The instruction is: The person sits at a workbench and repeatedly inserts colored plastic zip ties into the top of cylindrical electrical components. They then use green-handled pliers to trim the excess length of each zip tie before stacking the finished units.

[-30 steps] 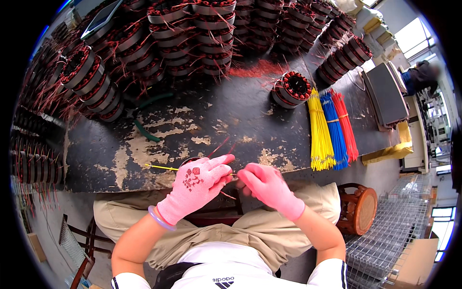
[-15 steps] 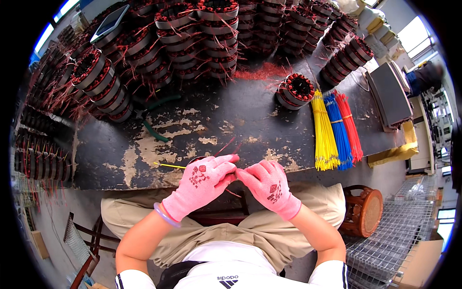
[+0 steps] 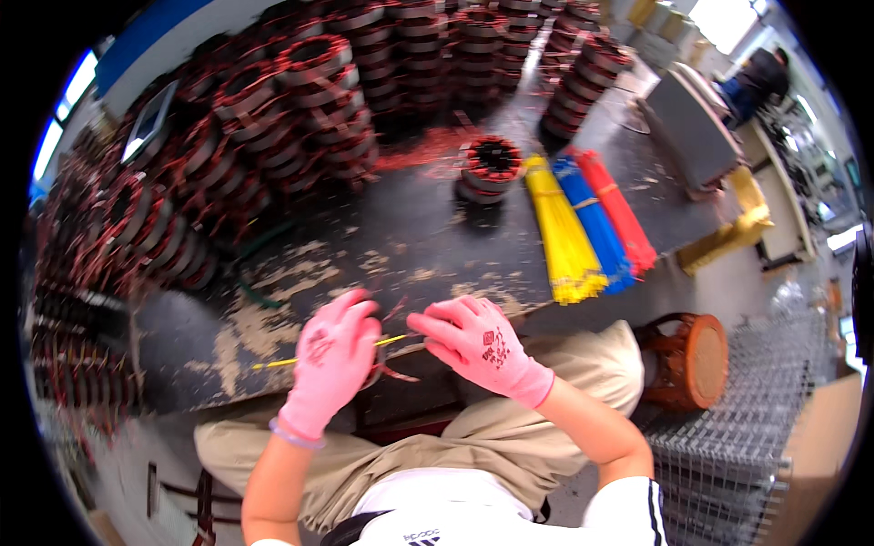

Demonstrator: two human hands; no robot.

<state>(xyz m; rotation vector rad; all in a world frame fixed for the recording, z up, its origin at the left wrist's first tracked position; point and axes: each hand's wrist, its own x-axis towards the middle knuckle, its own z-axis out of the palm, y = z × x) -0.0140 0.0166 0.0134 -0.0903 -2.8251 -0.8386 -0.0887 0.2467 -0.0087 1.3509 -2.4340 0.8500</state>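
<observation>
My left hand (image 3: 335, 359), in a pink glove, is closed over a stator core above the table's front edge. Most of that core is hidden; a curved rim and some reddish leads (image 3: 399, 374) show beside the palm. A yellow wire (image 3: 275, 363) passes beneath this hand and comes out on its right side. At that right end, my right hand (image 3: 478, 348), gloved too, has its thumb and fingers pinched together. The wire's tip seems to end between them, though blur hides the exact contact.
Stacks of wound stators (image 3: 314, 91) fill the table's back and left. One stator (image 3: 490, 168) stands alone near yellow (image 3: 557, 232), blue (image 3: 596, 223) and red (image 3: 621, 214) wire bundles. Green-handled pliers (image 3: 255, 289) lie at left. A wooden stool (image 3: 685, 362) is at right; another person (image 3: 757, 82) is beyond.
The hands, together before, are now apart, with the yellow wire's right end showing between them. The left hand has turned more upright. The whole view has swung, so the table's things appear shifted left.
</observation>
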